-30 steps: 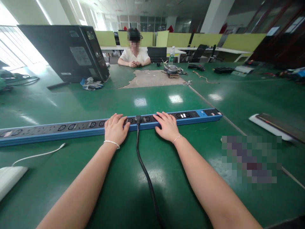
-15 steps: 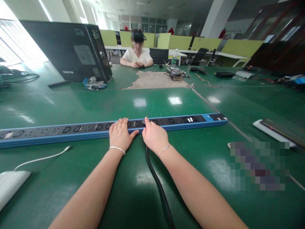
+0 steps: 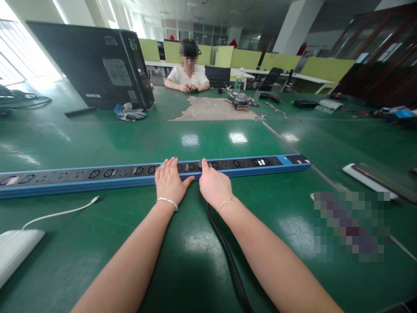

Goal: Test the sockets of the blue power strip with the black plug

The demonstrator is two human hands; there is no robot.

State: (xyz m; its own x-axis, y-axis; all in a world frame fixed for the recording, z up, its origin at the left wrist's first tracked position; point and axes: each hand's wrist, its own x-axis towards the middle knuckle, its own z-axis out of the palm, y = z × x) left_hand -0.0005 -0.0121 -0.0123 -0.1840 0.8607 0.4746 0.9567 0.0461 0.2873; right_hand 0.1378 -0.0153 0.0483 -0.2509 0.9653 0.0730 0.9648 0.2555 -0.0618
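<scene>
A long blue power strip [image 3: 110,188] with a row of black sockets lies across the green table. My left hand [image 3: 171,184] rests over its middle, fingertips at the far edge and thumb along the near side. Just to the right, my right hand [image 3: 215,184] is closed round a black plug [image 3: 200,165] at one of the sockets, index finger on top. Most of the plug is hidden under the fingers, so how deep it sits cannot be told. From below this hand a thick black cord [image 3: 228,252] runs toward me.
A white device [image 3: 19,252] with a thin cable lies at the left. To the right are a phone-like slab [image 3: 374,178] and a blurred-out object [image 3: 350,228]. Farther back stand a black computer case [image 3: 97,69], gloves [image 3: 130,113], a bottle [image 3: 239,81] and a seated person [image 3: 188,74].
Both hands appear slightly farther right, and the sockets near them have shifted a little with the view. The hold on the strip and plug looks the same.
</scene>
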